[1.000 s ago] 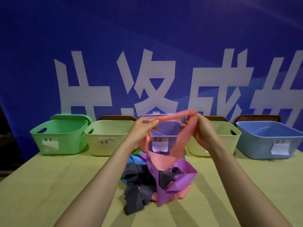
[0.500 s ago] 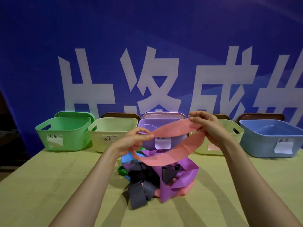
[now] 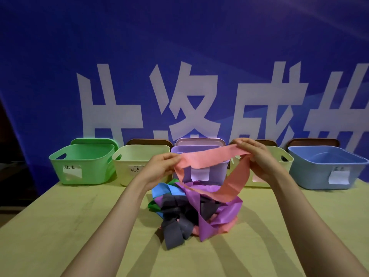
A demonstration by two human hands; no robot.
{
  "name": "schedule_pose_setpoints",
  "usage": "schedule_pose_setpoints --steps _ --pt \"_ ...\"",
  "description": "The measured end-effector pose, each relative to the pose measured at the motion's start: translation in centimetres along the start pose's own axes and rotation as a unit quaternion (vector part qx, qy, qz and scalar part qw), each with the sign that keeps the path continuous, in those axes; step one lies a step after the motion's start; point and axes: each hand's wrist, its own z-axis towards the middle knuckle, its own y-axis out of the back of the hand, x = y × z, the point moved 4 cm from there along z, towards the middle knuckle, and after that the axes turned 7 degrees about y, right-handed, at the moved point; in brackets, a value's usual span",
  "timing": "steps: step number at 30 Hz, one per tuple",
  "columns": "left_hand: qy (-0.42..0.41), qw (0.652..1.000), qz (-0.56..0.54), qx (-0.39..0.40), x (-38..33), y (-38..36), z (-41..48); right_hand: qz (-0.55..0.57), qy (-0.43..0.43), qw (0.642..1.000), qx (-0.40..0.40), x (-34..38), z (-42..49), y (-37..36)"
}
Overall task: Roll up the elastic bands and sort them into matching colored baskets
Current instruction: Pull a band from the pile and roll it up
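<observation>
The near table (image 3: 60, 226) carries a tangled pile of bands (image 3: 179, 214) (grey, purple, blue, green, more pink). Above it the pink elastic band (image 3: 207, 158) is held up as a slack, unrolled loop, its lower sag reaching the heap; the left hand (image 3: 159, 166) pinches one end between thumb and fingers; the right hand (image 3: 257, 156) pinches the other, fingers curled over the top. This looks like straightening before rolling; next, flatten the loop and wind it from one end. Beyond stand the green basket (image 3: 83, 164), cream basket (image 3: 135, 160), purple basket (image 3: 218, 170), second cream basket (image 3: 279, 156) and blue basket (image 3: 319, 168); which takes pink I cannot tell.
</observation>
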Motion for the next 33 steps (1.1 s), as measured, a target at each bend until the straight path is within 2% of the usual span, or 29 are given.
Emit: schedule_pose_setpoints --steps 3,6,8,10,14,17,19,22,24,27,29,31,33 --pt "0.016 0.994 -0.106 0.035 -0.7 -0.7 -0.6 -0.062 0.003 0.998 0.011 -0.6 -0.8 -0.5" --pt "0.003 0.966 -0.248 0.067 -1.9 -2.2 -0.9 -0.19 -0.02 0.981 0.041 -2.2 -1.5 -0.9" --pt "-0.013 0.964 -0.256 0.065 -2.9 -3.6 -1.3 -0.304 -0.041 0.948 0.083 -3.1 -1.9 -0.9" --pt "-0.034 0.978 -0.201 0.052 -3.6 -4.9 -1.6 -0.356 -0.019 0.93 0.091 -3.1 -2.4 -1.2" --pt "-0.072 0.989 -0.128 0.022 -4.2 -6.7 -1.8 -0.178 0.085 0.979 0.044 0.2 -3.2 -3.4" --pt "-0.1 0.992 -0.071 0.009 -4.9 -7.4 -1.8 -0.193 0.135 0.971 0.046 2.5 -2.4 -4.3" --pt "-0.121 0.992 -0.026 0.002 -5.3 -7.5 -1.7 -0.223 0.142 0.963 0.049 3.1 -1.8 -4.8" --pt "-0.134 0.991 0.02 -0.02 -5.2 -7.2 -1.4 -0.194 0.141 0.97 0.044 3.3 -1.1 -5.4" --pt "-0.102 0.994 0.026 -0.024 -3.8 -6.9 -1.0 -0.168 0.137 0.976 0.023 3.4 -0.5 -5.4" --pt "-0.009 0.995 0.084 0.043 1.1 -7.2 -0.6 -0.17 0.118 0.978 0.0 3.4 0.6 -4.9" --pt "0.023 0.992 0.117 0.04 4.4 -7.1 -0.3 -0.177 0.101 0.979 0.004 3.1 1.3 -4.6" --pt "0.039 0.998 0.047 -0.01 5.4 -6.6 0.0 -0.181 0.087 0.98 0.015 2.7 1.6 -4.5" --pt "0.053 0.992 -0.109 -0.021 4.8 -6.0 0.3 -0.182 0.074 0.981 0.012 2.2 1.8 -4.3"
